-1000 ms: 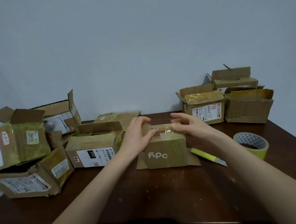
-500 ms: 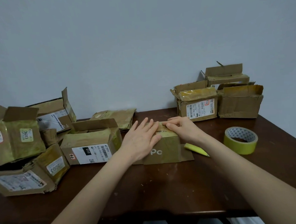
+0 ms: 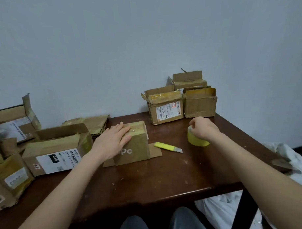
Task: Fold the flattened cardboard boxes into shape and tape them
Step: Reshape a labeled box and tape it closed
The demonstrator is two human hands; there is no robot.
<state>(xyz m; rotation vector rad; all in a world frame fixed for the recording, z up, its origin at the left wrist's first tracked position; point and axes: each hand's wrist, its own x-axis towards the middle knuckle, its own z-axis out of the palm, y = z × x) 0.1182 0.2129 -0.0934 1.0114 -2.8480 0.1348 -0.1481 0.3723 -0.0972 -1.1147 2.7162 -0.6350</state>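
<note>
Head view shows the small cardboard box (image 3: 136, 146) printed with "po" standing near the middle of the dark wooden table (image 3: 166, 180), with its lower flaps splayed flat on the tabletop at either side.

The step in hand looks like fetching tape to seal the box's top. To do it well, the holding palm should keep the top flaps pressed level so the seam does not spring open. The strip should be drawn long enough to run over the seam and down both end faces, centred on the join, then rubbed down firmly. The yellow utility knife (image 3: 167, 146) lies between the box and the roll, handy for the cut, with its blade end pointing towards the roll side.

The left hand (image 3: 111, 141) lies flat on the box's top. Its fingers are straight and close together, pointing away from the person, the thumb rests against the front face and the forearm comes in low from the near left. The right hand (image 3: 204, 129) reaches out to the right, knuckles up, with its fingers curled over the upper rim of the yellow tape roll (image 3: 197, 142) and gripping it. Whether the roll has left the table I cannot tell.
</note>
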